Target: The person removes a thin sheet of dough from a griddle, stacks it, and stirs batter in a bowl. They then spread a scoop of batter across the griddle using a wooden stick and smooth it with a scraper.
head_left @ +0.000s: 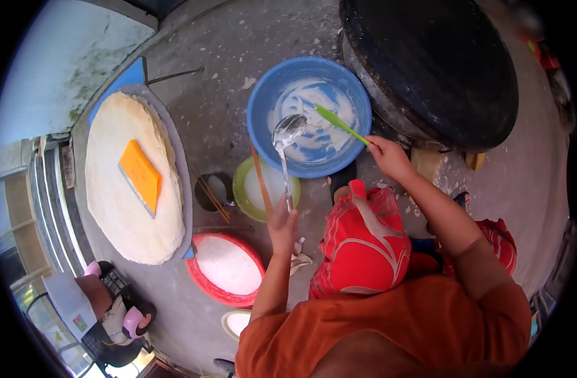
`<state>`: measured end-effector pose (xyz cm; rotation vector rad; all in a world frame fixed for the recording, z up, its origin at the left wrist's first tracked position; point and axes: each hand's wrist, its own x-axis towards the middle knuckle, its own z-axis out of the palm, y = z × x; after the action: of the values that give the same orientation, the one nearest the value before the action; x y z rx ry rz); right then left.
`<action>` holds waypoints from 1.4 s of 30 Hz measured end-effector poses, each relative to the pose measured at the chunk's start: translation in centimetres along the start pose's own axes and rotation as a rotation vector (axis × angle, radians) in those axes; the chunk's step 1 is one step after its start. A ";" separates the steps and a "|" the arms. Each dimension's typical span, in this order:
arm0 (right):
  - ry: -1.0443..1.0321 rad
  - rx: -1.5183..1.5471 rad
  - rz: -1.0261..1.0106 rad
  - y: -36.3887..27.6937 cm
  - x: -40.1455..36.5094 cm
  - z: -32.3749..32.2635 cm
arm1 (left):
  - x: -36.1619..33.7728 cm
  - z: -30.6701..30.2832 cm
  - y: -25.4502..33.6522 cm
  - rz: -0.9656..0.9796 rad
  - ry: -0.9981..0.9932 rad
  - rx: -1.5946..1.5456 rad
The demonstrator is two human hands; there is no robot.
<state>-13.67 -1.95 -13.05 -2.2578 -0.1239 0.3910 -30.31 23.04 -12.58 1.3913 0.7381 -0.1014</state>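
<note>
My left hand (282, 225) is closed around the handle of a metal ladle (289, 128), whose bowl, smeared with white batter, hangs over the blue basin (257, 120). In my right hand (389, 156) is a green spatula (339, 121). Its blade reaches over the same basin, close to the ladle's bowl. Streaks of white batter (317, 142) coat the inside of the basin, with blue showing through. A yellow-green bowl (243, 198) with white contents sits just beyond my left hand. A wooden stick (260, 176) leans across it.
A large black round griddle (446, 63) stands at the right. On the left, a stack of thin round flatbreads (112, 189) bears an orange scraper-like piece (141, 176). A dark pot (203, 198) with sticks and a red basin (192, 268) of white powder stand on the floor.
</note>
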 end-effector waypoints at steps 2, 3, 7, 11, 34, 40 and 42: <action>0.000 0.000 0.020 0.2 1.2 0.8 | -0.3 -0.2 0.3 -0.015 0.009 -0.096; -0.122 0.180 0.197 -0.9 1.9 1.0 | -0.5 -0.4 0.4 -0.058 -0.034 -0.196; -0.430 0.473 0.506 -1.2 4.5 3.0 | -1.4 -0.4 1.7 -0.198 -0.176 -0.517; -0.288 -0.550 -0.013 -1.8 3.6 2.9 | -2.1 -1.0 1.2 -0.180 -0.122 -0.462; -0.268 0.674 0.445 -0.2 2.7 1.6 | -4.3 -6.8 -4.5 -0.283 0.298 -0.372; -0.237 0.064 0.247 2.9 5.5 3.8 | -3.3 -6.9 -4.3 -0.329 0.261 -0.302; -0.202 -0.051 0.119 3.3 5.4 4.0 | -3.2 -6.9 -3.4 -0.351 0.216 -0.297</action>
<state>-9.98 -0.07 -19.24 -2.2785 -0.1049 0.6863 -37.25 27.50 -13.78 0.9890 1.1270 -0.1116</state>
